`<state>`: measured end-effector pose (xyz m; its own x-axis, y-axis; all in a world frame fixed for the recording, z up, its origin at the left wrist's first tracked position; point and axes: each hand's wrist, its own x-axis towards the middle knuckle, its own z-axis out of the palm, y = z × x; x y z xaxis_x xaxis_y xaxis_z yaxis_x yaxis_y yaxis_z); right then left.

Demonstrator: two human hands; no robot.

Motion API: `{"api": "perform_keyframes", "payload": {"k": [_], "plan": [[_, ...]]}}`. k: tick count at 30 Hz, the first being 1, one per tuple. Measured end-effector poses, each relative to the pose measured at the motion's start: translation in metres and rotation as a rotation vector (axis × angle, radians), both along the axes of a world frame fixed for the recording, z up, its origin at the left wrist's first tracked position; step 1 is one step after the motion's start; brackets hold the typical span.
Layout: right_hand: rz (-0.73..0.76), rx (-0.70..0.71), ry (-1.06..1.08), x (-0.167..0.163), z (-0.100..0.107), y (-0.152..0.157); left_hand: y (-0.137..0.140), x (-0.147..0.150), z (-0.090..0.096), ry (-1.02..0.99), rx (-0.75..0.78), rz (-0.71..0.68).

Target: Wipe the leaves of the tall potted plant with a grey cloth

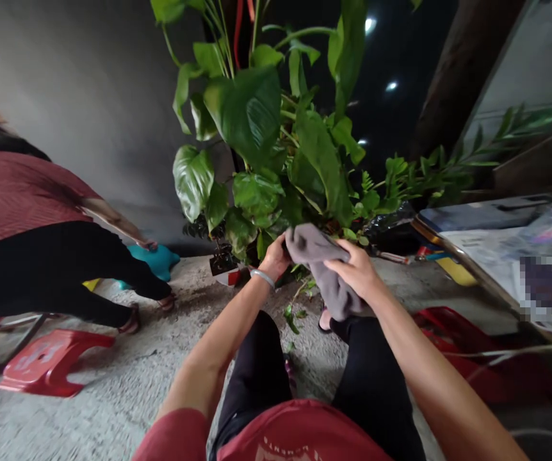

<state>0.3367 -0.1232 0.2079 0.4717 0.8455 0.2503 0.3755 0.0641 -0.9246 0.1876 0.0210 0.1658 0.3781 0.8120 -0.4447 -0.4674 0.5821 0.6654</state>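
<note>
A grey cloth [321,256] hangs bunched between my two hands, in front of a large leafy plant [251,121]. My left hand [275,259], with a pale bracelet at the wrist, is closed on the cloth's left end. On the other side, my right hand [357,269] pinches the cloth between thumb and fingers, and its lower part droops below. The plant's broad green leaves rise just beyond both hands. Under the cloth, a few small leafy sprigs [296,314] lie on the floor by my feet.
At the left, a person in a red top [26,192] bends near a teal object [154,261]. A red plastic stool [52,362] stands on the rough floor. A cluttered table [478,250] is at the right, with another red stool [453,326] beneath its edge.
</note>
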Motion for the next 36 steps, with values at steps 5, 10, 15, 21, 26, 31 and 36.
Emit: {"api": "perform_keyframes", "payload": {"k": [5,10,15,21,26,31,36], "plan": [[-0.267,0.162,-0.110,0.026,0.042,0.014,0.005,-0.007,-0.011,-0.031,-0.028,-0.014],[-0.171,0.081,-0.259,-0.009,0.037,0.040,0.007,-0.002,-0.012,-0.032,-0.012,-0.019],[-0.041,-0.058,-0.202,0.010,0.010,-0.016,0.008,-0.009,-0.015,0.005,-0.025,0.029],[-0.308,0.246,-0.179,0.028,0.062,0.028,0.001,0.001,-0.011,-0.032,-0.018,-0.036],[0.028,-0.041,-0.171,-0.020,0.015,0.019,0.003,-0.002,-0.017,-0.028,-0.004,-0.005],[-0.167,-0.042,0.012,0.044,0.023,-0.028,0.004,-0.016,-0.018,-0.073,-0.063,0.029],[-0.590,0.200,-0.052,0.087,0.077,0.040,0.001,0.000,-0.001,-0.075,-0.014,0.050]]}}
